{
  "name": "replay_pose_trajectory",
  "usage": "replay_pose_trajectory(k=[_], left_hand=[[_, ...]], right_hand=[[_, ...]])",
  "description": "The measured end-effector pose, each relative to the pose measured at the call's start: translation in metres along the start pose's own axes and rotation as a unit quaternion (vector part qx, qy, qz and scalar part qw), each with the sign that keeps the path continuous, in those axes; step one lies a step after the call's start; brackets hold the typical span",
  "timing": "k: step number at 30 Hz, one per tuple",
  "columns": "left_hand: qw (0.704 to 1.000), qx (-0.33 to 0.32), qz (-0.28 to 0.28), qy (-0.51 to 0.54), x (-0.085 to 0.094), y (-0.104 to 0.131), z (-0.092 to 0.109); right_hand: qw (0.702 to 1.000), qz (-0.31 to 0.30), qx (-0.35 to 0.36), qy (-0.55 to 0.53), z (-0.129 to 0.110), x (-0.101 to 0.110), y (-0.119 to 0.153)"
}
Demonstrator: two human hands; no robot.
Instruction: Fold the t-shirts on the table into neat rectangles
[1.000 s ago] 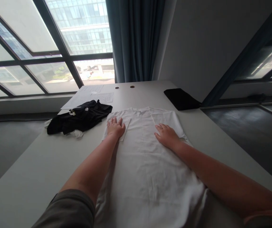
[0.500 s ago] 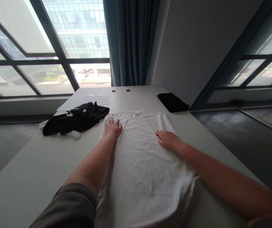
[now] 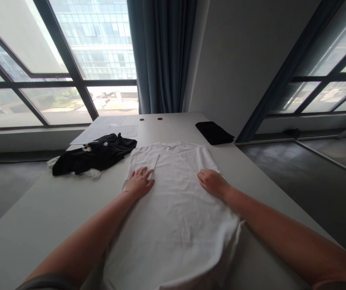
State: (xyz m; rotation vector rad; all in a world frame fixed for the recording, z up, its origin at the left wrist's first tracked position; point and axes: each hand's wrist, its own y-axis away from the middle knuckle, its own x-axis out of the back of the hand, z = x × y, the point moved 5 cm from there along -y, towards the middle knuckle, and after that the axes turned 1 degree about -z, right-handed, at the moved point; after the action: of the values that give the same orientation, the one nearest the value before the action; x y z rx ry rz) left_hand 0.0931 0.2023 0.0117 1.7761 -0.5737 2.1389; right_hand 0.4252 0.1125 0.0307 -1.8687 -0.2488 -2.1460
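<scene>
A white T-shirt (image 3: 175, 209) lies spread on the table, its neckline at the far end and its hem towards me. Its left sleeve is folded inward over the body. My left hand (image 3: 140, 183) rests on the shirt's left edge just below that sleeve, fingers apart and palm down. On the opposite edge, near the right sleeve, my right hand (image 3: 214, 183) has its fingers curled together over the fabric. The shirt's near right side is bunched and slightly raised.
The white table (image 3: 36, 225) carries a crumpled black garment (image 3: 97, 155) with some white cloth under it at left. Paper sheets (image 3: 97, 129) lie behind that. A folded black cloth (image 3: 215, 133) sits at the far right edge. A blue curtain (image 3: 162, 56) hangs beyond.
My left hand has slid back towards me and off the folded sleeve, down the shirt's left edge. The near left side of the shirt has spread outward. My right hand stays at the right edge.
</scene>
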Motion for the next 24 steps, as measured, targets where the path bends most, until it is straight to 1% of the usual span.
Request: replay_pose_trajectory(k=[2,4,6,8,11,13,14,17,18,19,21,23,24], left_hand=[[1.0,-0.007,0.0,0.0,-0.001,0.015,-0.006],[1.0,-0.004,0.009,-0.001,-0.001,0.022,-0.01],[1.0,0.002,0.022,-0.005,0.001,0.023,-0.011],[1.0,0.0,0.031,-0.004,0.001,0.021,-0.011],[0.999,-0.008,0.037,0.0,0.0,0.019,-0.011],[0.999,-0.009,0.038,-0.001,-0.001,0.02,-0.012],[0.999,-0.009,0.039,-0.002,-0.001,0.02,-0.012],[0.999,-0.011,0.04,-0.005,-0.001,0.021,-0.012],[0.999,-0.011,0.041,-0.006,0.0,0.021,-0.011],[0.999,-0.01,0.042,-0.008,0.0,0.022,-0.011],[0.999,-0.011,0.041,-0.014,0.002,0.023,-0.009],[0.999,-0.013,0.039,-0.022,0.005,0.024,-0.006],[0.999,-0.013,0.039,-0.027,0.007,0.025,-0.004]], right_hand=[[0.999,0.035,0.024,-0.01,-0.001,-0.006,0.004],[0.997,0.065,0.036,-0.033,-0.001,-0.011,0.006],[0.993,0.088,0.038,-0.063,0.002,-0.014,0.008],[0.991,0.104,0.026,-0.086,0.008,-0.016,0.008],[0.991,0.099,-0.005,-0.091,0.018,-0.017,0.008],[0.992,0.093,-0.016,-0.087,0.022,-0.015,0.008],[0.991,0.1,-0.018,-0.09,0.022,-0.011,0.009],[0.981,0.148,-0.022,-0.123,0.021,0.002,0.011],[0.979,0.15,-0.016,-0.136,0.021,0.004,0.012],[0.98,0.139,-0.007,-0.144,0.019,0.004,0.012],[0.985,0.095,0.005,-0.143,0.02,-0.003,0.013],[0.99,0.06,-0.015,-0.126,0.026,-0.013,0.016],[0.991,0.057,-0.033,-0.117,0.032,-0.019,0.019]])
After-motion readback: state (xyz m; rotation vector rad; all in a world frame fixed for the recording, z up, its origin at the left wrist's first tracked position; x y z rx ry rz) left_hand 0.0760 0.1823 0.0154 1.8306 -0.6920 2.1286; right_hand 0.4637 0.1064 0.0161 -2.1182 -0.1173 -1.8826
